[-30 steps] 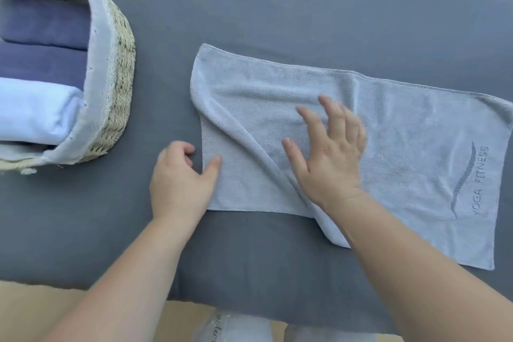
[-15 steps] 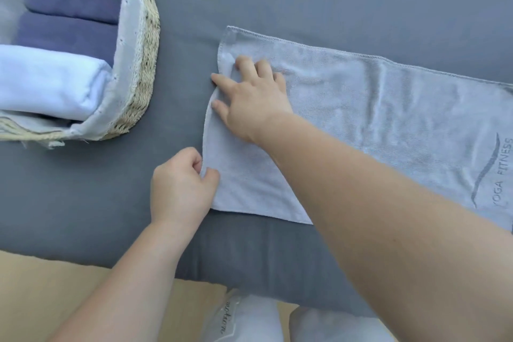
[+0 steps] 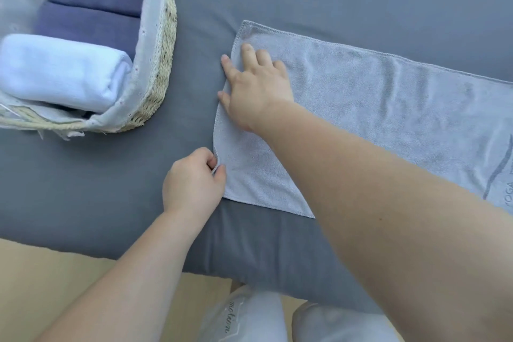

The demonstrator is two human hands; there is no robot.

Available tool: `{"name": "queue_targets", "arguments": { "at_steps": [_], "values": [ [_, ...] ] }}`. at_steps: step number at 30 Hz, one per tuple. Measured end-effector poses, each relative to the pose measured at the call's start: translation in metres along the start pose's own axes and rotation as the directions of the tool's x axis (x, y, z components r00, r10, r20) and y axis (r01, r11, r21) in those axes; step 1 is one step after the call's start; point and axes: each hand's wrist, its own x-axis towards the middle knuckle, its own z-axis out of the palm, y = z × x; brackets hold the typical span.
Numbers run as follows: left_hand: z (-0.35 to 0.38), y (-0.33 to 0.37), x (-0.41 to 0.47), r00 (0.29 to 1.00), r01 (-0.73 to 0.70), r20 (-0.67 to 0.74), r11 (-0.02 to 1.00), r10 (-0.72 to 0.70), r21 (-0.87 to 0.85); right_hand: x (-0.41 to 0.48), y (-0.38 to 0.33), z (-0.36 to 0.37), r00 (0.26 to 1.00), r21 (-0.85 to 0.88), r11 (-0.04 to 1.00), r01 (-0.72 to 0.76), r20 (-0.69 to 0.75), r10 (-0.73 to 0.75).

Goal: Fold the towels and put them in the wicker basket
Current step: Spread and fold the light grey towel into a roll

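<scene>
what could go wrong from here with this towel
1. The left hand pinches only the curved near-left edge of the light grey microfibre towel while the flat right hand pins it; a pull may skew the fold.
2. The lined wicker basket holds a white rolled towel and two purple folded towels, so a bulky fold may fit badly.

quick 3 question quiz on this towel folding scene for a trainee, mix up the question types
1. True or false: the left hand pinches the edge of the grey towel.
2. How many folded towels show in the basket? A one, B three, C five.
3. Fill in: the right hand lies flat on the grey towel's end nearest the ___.
Key: 1 true; 2 B; 3 basket.
</scene>
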Motion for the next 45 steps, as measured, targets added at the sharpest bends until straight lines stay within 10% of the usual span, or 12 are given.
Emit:
{"name": "queue_targets", "arguments": {
  "at_steps": [6, 12, 19, 27, 38, 45],
  "values": [
    [-0.001, -0.002, -0.004, 0.997, -0.062, -0.037, 0.998, 0.063, 0.015, 0.009, 0.008, -0.012, 0.990, 0.355, 0.934, -0.038, -0.113, 0.083],
    [-0.002, -0.003, -0.009, 0.998, -0.045, -0.057, 0.992, 0.039, -0.120, 0.001, 0.018, -0.006, 0.932, 0.953, 0.302, 0.020, -0.127, 0.339],
    [-0.018, -0.011, -0.010, 0.992, 0.033, -0.119, 0.991, -0.049, -0.130, -0.004, 0.004, -0.007, 0.984, 0.998, 0.053, -0.044, 0.034, 0.176],
    [-0.016, 0.047, -0.040, 0.989, -0.135, -0.093, 0.965, 0.117, -0.225, -0.045, 0.062, -0.037, 0.980, 0.886, -0.461, -0.050, 0.132, 0.147],
    [0.094, 0.167, -0.113, 0.819, -0.494, 0.198, 0.837, 0.538, -0.235, -0.146, 0.211, -0.014, 0.921, 0.838, -0.543, 0.044, 0.177, 0.347],
    [0.164, 0.224, -0.139, 0.797, -0.505, 0.305, 0.852, 0.522, -0.137, -0.188, 0.291, 0.013, 0.855, 0.819, -0.566, 0.091, 0.227, 0.466]
  ]
}}
